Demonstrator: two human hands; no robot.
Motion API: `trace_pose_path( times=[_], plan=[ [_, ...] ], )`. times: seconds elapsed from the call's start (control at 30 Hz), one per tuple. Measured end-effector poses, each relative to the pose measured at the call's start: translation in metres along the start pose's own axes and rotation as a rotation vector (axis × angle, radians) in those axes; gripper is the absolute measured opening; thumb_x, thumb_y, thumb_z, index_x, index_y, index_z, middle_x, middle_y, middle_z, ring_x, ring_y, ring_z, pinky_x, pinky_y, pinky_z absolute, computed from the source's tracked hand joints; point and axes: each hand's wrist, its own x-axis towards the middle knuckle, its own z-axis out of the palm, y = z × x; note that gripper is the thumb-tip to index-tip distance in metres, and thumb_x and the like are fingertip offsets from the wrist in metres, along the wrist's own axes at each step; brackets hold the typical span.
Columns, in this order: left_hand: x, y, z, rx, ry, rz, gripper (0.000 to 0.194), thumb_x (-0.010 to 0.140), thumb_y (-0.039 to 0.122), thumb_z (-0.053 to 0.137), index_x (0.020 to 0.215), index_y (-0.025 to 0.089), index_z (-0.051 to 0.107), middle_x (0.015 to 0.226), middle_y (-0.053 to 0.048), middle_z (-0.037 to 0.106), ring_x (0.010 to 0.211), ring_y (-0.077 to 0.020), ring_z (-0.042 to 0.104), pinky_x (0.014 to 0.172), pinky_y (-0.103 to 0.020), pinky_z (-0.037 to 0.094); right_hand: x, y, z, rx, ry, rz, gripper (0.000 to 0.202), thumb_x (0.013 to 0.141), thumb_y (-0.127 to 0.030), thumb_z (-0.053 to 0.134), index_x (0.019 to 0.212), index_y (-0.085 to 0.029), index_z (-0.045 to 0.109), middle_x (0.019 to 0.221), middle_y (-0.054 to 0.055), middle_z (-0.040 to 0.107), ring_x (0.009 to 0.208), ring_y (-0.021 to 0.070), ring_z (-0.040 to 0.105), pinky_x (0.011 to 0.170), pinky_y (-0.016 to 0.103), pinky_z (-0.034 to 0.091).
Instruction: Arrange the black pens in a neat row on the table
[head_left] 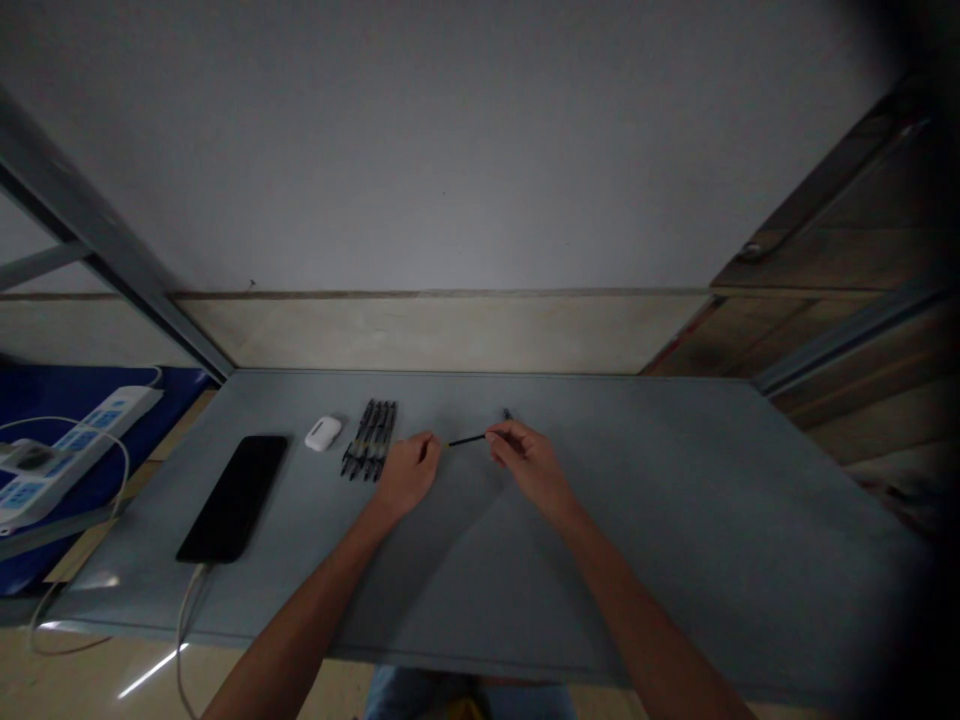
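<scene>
From my remote seat I see the slim black rod with a yellowish tip (466,440) in line between the two bare hands, over the far half of the grey, smooth worktop (675,560), slightly left of its middle. Its long axis runs left to right, nearly parallel to the far edge, its right end slightly farther from me. The right hand (529,465) pinches that end between thumb and fingers; the left hand (411,470) is curled narrow at the yellowish end, fingers closed, though I can't tell how much is hidden inside. Neither hand is clearly nearer: one meets each end. Just beyond the right fingers shows a small dark piece (508,413); I can't tell whether it's held. Just beside my left hand is a row of dark, clear-bodied pens (369,440), pointing roughly towards the far edge. The white, rounded case (323,433) and black phone (234,500) lie farther towards the left edge.
</scene>
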Motion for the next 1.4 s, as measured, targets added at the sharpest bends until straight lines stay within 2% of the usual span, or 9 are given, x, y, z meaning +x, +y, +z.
trace_pose_path(
  times=[0.2,0.33,0.5,0.63,0.8,1.0,1.07,1.23,1.4],
  plan=[
    [-0.009,0.012,0.004,0.250,-0.117,0.120,0.044,0.099,0.036,0.024,0.080,0.018,0.059,0.074,-0.006,0.066,0.069,-0.0179,0.062,0.064,-0.027,0.036,-0.001,-0.006,0.000,-0.040,-0.127,-0.005,0.022,0.085,-0.040,0.056,0.085,-0.019,0.064,0.067,0.000,0.058,0.061,0.0140,0.054,0.057,0.026,0.041],
    [-0.013,0.016,0.005,0.339,-0.166,0.168,0.048,0.099,0.041,0.021,0.089,0.018,0.061,0.080,-0.008,0.069,0.074,-0.0200,0.065,0.066,-0.028,0.040,-0.007,-0.009,0.006,-0.114,-0.280,-0.076,0.023,0.087,-0.039,0.055,0.079,-0.019,0.065,0.069,0.000,0.059,0.066,0.0147,0.054,0.061,0.026,0.040],
    [-0.015,0.018,0.000,0.311,-0.205,0.206,0.051,0.100,0.041,0.016,0.091,0.018,0.061,0.081,-0.008,0.069,0.076,-0.0197,0.066,0.068,-0.028,0.043,-0.008,-0.009,0.007,-0.187,-0.314,-0.093,0.035,0.089,-0.045,0.051,0.066,-0.019,0.058,0.061,-0.002,0.052,0.059,0.0129,0.048,0.056,0.024,0.035],
    [-0.015,0.019,-0.003,0.244,-0.226,0.251,0.051,0.098,0.049,0.022,0.090,0.019,0.062,0.079,-0.006,0.069,0.077,-0.0193,0.066,0.067,-0.026,0.043,-0.007,-0.007,0.006,-0.238,-0.264,-0.114,0.046,0.090,-0.051,0.047,0.056,-0.018,0.049,0.056,-0.002,0.045,0.055,0.0123,0.043,0.052,0.024,0.031],
    [-0.013,0.017,-0.001,0.243,-0.220,0.273,0.049,0.099,0.046,0.024,0.088,0.020,0.064,0.081,-0.006,0.069,0.078,-0.0193,0.066,0.069,-0.026,0.043,-0.007,-0.009,0.004,-0.209,-0.197,-0.117,0.049,0.095,-0.050,0.032,0.068,-0.020,0.061,0.065,0.003,0.057,0.062,0.0173,0.054,0.059,0.028,0.039],
    [-0.012,0.018,-0.002,0.297,-0.195,0.227,0.052,0.099,0.046,0.024,0.082,0.018,0.064,0.079,-0.008,0.069,0.074,-0.0201,0.065,0.068,-0.027,0.042,0.003,0.006,-0.014,-0.573,0.271,-0.249,0.026,0.088,-0.044,0.050,0.095,-0.022,0.064,0.093,0.011,0.061,0.095,0.0269,0.053,0.090,0.042,0.039],
    [-0.012,0.019,-0.002,0.312,-0.193,0.229,0.051,0.099,0.046,0.024,0.083,0.018,0.064,0.080,-0.008,0.069,0.075,-0.0199,0.065,0.067,-0.027,0.042,0.006,0.016,-0.020,-0.675,0.340,-0.238,0.031,0.082,-0.044,0.060,0.104,-0.023,0.062,0.105,0.012,0.057,0.103,0.0298,0.049,0.095,0.046,0.036],
    [-0.012,0.018,-0.002,0.344,-0.189,0.245,0.050,0.098,0.047,0.025,0.086,0.019,0.063,0.082,-0.007,0.069,0.076,-0.0203,0.065,0.066,-0.027,0.042,0.010,0.029,-0.024,-0.735,0.269,-0.203,0.010,0.081,-0.031,0.061,0.084,-0.022,0.064,0.092,0.010,0.059,0.094,0.0275,0.054,0.089,0.044,0.041],
    [-0.011,0.016,-0.001,0.350,-0.178,0.249,0.046,0.098,0.047,0.027,0.088,0.019,0.063,0.083,-0.007,0.069,0.076,-0.0198,0.065,0.066,-0.027,0.042,0.008,0.015,-0.015,-0.382,0.090,-0.106,0.018,0.084,-0.035,0.056,0.091,-0.020,0.062,0.084,0.005,0.066,0.076,0.0188,0.061,0.073,0.034,0.047]
  ],
)
